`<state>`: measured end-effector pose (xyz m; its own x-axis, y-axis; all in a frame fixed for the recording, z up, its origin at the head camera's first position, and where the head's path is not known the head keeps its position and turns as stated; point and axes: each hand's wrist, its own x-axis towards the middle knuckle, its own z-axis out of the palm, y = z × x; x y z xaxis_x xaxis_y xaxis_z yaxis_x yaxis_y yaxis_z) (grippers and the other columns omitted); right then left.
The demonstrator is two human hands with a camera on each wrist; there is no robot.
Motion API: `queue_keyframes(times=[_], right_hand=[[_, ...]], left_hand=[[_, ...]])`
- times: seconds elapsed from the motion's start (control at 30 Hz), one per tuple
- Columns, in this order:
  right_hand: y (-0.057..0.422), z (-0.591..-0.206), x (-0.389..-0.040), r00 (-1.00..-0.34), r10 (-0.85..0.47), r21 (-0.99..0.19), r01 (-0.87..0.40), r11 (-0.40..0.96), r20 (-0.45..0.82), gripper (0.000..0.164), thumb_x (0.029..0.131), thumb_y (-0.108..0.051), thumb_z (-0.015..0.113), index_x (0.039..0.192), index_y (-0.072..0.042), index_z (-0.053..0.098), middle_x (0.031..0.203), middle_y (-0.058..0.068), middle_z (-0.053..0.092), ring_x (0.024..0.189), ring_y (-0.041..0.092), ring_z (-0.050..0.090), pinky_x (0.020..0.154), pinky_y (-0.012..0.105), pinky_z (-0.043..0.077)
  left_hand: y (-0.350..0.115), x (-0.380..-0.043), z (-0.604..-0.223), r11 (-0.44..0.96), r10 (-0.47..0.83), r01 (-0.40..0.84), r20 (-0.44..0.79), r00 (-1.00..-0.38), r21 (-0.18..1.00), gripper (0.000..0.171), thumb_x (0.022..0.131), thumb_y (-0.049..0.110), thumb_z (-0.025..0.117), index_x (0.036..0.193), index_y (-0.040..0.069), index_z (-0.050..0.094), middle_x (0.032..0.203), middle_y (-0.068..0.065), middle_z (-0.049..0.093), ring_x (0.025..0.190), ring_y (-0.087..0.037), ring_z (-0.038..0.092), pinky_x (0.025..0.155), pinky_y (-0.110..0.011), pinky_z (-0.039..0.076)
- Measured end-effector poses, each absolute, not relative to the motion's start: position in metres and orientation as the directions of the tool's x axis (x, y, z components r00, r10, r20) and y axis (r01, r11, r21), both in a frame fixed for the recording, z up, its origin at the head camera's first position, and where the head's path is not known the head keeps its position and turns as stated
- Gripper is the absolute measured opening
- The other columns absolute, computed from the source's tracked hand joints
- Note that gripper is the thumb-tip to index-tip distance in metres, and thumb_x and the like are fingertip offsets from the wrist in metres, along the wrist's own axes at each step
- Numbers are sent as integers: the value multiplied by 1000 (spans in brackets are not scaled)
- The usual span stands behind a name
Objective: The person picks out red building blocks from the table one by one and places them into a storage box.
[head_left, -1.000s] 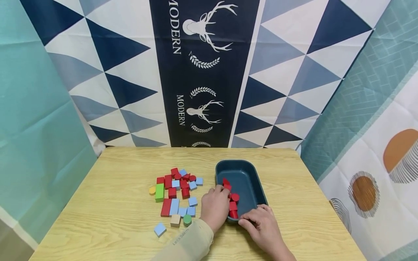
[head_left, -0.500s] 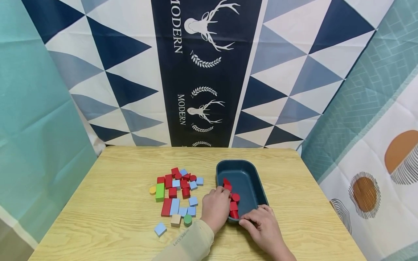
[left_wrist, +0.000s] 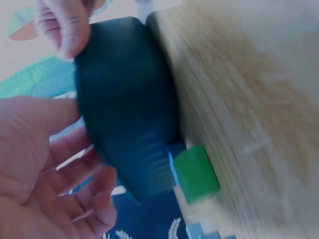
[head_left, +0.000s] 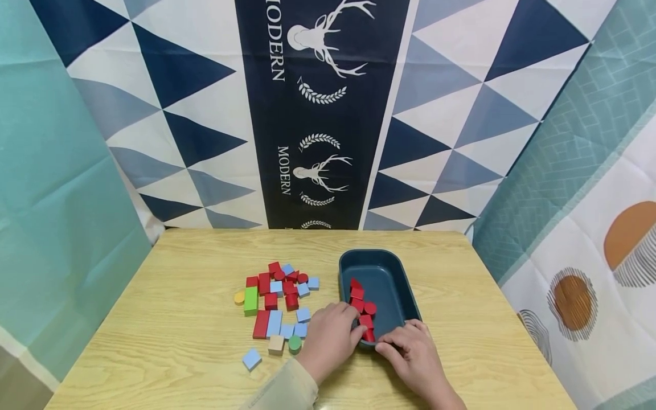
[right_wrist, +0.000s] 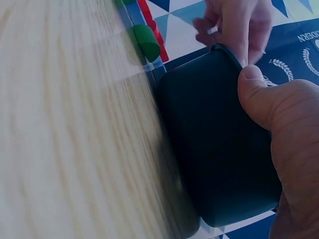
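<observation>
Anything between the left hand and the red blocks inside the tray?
From above, nothing visible: the left hand is at the left side of the tray, fingers over the rim, close to the red blocks. Low and sideways, the tray's wall would likely obstruct.

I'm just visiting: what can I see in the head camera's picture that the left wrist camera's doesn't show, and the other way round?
Head only: the red blocks inside the tray, the yellow round block and the light green block.

Left wrist only: the palm side of the left hand and a broad stretch of the tray's outer wall.

Both: the tray, both hands, with the right hand gripping the rim, the darker green round block and the table.
</observation>
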<state>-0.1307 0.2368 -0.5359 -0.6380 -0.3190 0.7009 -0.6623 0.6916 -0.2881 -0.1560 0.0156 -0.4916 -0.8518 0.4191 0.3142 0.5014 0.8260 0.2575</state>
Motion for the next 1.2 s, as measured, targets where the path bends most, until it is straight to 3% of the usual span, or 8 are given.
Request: queue_keyframes(times=[0.23, 0.37, 0.47, 0.57, 0.67, 0.87, 1.2], right_hand=[[236, -538, -133, -612, -319, -276, -680, 679, 724, 18, 80, -23, 90, 87, -33, 78, 81, -20, 73, 72, -1, 58, 95, 34, 38], [234, -539, -134, -607, -324, -282, -692, 665, 725, 20, 79, -21, 91, 88, -34, 78, 82, -20, 74, 73, 0, 58, 96, 33, 37], [234, -538, -133, -625, -324, -294, -681, 671, 710, 21, 79, -21, 91, 88, -35, 78, 83, -22, 74, 74, -2, 58, 96, 33, 38], [235, -536, -133, -640, -318, -302, -668, 680, 700, 21, 80, -20, 90, 87, -35, 78, 83, -22, 74, 74, -3, 58, 96, 33, 38], [236, -535, -132, -637, -315, -300, -668, 681, 704, 21, 79, -19, 90, 86, -34, 78, 82, -22, 74, 73, -3, 57, 95, 34, 38], [235, -534, -132, -617, -319, -287, -682, 672, 719, 24, 78, -18, 91, 87, -35, 77, 82, -22, 73, 72, -2, 56, 95, 33, 38], [236, -534, -130, -650, -306, -306, -653, 693, 696, 22, 79, -21, 90, 87, -36, 77, 83, -24, 73, 74, -3, 57, 96, 33, 38]], left_hand=[[-18, -136, -482, 785, 471, 503, 180, -864, 361, 36, 99, 45, 75, 124, 19, 76, 134, 1, 75, 116, -21, 72, 98, -43, 60], [-52, -130, -482, 832, 385, 427, 186, -904, 354, 38, 97, 41, 78, 126, 16, 74, 127, -1, 76, 116, -23, 69, 103, -48, 58], [-81, -130, -484, 872, 282, 350, 234, -930, 341, 31, 100, 29, 76, 125, 12, 74, 128, -5, 76, 119, -27, 69, 108, -52, 55], [-106, -133, -488, 902, 200, 272, 234, -952, 336, 28, 102, 12, 70, 130, 7, 72, 130, -11, 75, 121, -31, 70, 106, -52, 56], [-122, -135, -492, 925, 167, 211, 160, -973, 317, 36, 103, 2, 65, 138, 1, 66, 134, -16, 73, 120, -35, 70, 101, -53, 59], [-134, -140, -499, 932, 161, 170, 54, -985, 321, 57, 94, 0, 77, 147, -5, 56, 141, -23, 68, 126, -42, 68, 104, -58, 57], [-134, -154, -506, 929, 186, 205, 91, -978, 309, 54, 89, 0, 84, 138, -5, 62, 134, -24, 70, 120, -41, 71, 99, -54, 61]])
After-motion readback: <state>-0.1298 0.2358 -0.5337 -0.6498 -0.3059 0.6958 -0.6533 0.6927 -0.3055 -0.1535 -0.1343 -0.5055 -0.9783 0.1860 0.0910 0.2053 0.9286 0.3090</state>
